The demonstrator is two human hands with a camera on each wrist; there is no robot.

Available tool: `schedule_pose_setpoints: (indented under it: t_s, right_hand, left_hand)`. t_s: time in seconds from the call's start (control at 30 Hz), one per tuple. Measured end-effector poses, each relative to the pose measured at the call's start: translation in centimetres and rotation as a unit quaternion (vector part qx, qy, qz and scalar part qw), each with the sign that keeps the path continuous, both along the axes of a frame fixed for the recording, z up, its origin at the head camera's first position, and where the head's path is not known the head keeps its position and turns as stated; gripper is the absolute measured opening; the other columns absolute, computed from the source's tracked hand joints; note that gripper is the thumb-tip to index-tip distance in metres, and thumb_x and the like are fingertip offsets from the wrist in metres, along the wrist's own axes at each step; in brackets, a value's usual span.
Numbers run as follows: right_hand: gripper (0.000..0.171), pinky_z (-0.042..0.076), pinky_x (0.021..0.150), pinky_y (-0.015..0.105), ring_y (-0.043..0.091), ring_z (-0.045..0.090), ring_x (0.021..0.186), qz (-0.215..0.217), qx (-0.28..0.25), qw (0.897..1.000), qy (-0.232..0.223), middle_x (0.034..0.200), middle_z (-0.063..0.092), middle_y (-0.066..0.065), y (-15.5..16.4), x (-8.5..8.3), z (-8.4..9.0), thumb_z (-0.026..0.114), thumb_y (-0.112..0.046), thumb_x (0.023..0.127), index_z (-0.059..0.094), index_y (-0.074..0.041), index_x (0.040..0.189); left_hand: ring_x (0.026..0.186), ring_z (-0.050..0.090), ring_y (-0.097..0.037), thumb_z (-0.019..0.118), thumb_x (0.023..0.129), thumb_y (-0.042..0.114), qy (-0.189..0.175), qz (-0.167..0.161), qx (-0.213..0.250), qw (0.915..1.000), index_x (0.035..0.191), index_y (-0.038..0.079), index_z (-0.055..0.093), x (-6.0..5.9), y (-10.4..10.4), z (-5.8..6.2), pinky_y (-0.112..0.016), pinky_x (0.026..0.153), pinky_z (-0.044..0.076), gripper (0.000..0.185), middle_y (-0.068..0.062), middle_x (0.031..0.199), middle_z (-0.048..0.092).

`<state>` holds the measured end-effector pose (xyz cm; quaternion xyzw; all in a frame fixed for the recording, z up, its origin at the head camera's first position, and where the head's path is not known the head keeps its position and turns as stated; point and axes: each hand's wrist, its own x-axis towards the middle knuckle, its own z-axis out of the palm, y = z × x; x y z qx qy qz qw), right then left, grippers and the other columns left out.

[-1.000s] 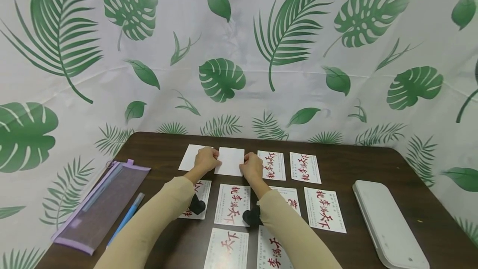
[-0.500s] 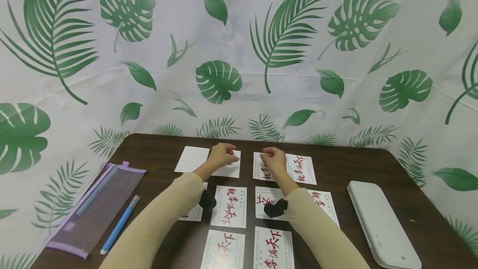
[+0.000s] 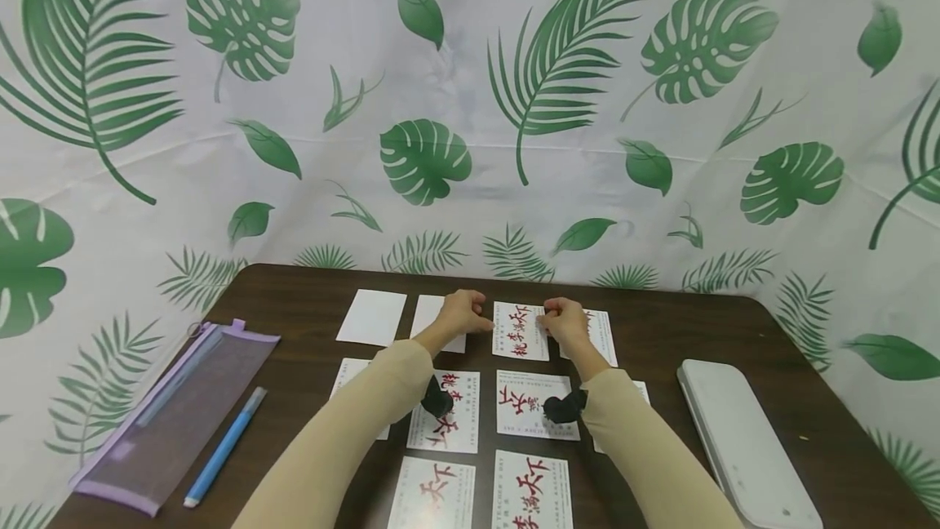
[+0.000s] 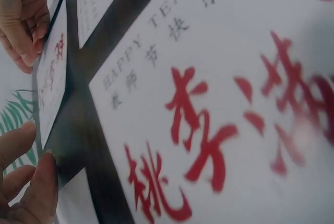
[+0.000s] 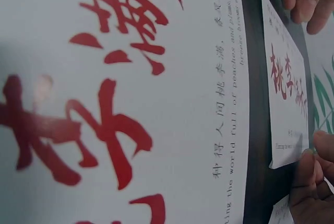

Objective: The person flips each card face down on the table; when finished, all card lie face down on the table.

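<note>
A white card with red characters (image 3: 520, 331) lies third from the left in the back row on the dark brown table (image 3: 294, 300). My left hand (image 3: 481, 321) pinches its left edge with curled fingers, and my right hand (image 3: 547, 321) pinches its right edge. The left wrist view shows that card (image 4: 52, 78) on edge between my left fingers (image 4: 36, 182) and the right hand (image 4: 21, 20). From the right wrist, the same card (image 5: 287, 104) has my right fingertips (image 5: 308, 177) at its corner. Two blank white cards (image 3: 370, 318) lie to the left of it.
More red-printed cards fill the rows nearer me, such as one (image 3: 536, 405) under my right wrist. A purple mesh pouch (image 3: 176, 411) and a blue pen (image 3: 223, 447) lie at the left. A flat white device (image 3: 742, 439) lies at the right. A leaf-print sheet hangs behind.
Both hands left the second card, which now lies blank side up, and moved right to the third card in the back row. They now hold its two edges.
</note>
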<state>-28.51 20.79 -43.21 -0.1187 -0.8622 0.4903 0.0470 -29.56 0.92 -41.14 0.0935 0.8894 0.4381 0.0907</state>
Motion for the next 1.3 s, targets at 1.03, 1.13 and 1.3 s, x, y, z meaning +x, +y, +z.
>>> schedule_pose_setpoints:
  t_s: [1.03, 1.13, 1.3]
  right_hand:
    - [0.031, 0.053, 0.061, 0.032, 0.021, 0.059, 0.066, 0.016, 0.033, 0.999, -0.031, 0.080, 0.058, 0.013, 0.0, -0.8, 1.1, 0.067, 0.002, 0.079, 0.056, 0.005, 0.108]
    - [0.031, 0.049, 0.064, 0.032, 0.024, 0.057, 0.074, 0.008, 0.049, 0.999, -0.009, 0.085, 0.057, 0.013, -0.1, -0.5, 1.1, 0.066, 0.002, 0.079, 0.056, 0.003, 0.109]
    - [0.028, 0.042, 0.058, 0.024, 0.019, 0.051, 0.073, -0.002, 0.029, 0.999, 0.020, 0.079, 0.055, 0.007, -0.1, -0.2, 0.7, 0.063, 0.005, 0.079, 0.055, 0.003, 0.106]
  left_hand:
    - [0.094, 0.058, -0.022, 0.079, 0.074, 0.013, 0.036, -0.013, -0.122, 0.9918, 0.124, 0.003, 0.061, -0.6, 2.4, 0.3, -0.034, 0.083, 0.050, 0.054, -0.010, 0.101, 0.064]
    - [0.091, 0.055, -0.021, 0.079, 0.075, 0.014, 0.044, -0.022, -0.138, 0.9892, 0.123, 0.003, 0.061, -0.8, 2.6, 0.2, -0.034, 0.081, 0.049, 0.052, -0.010, 0.099, 0.062]
    - [0.089, 0.053, -0.021, 0.079, 0.075, 0.014, 0.058, -0.032, -0.159, 0.9850, 0.117, 0.002, 0.064, -0.9, 2.8, -0.2, -0.034, 0.078, 0.048, 0.046, -0.010, 0.095, 0.061]
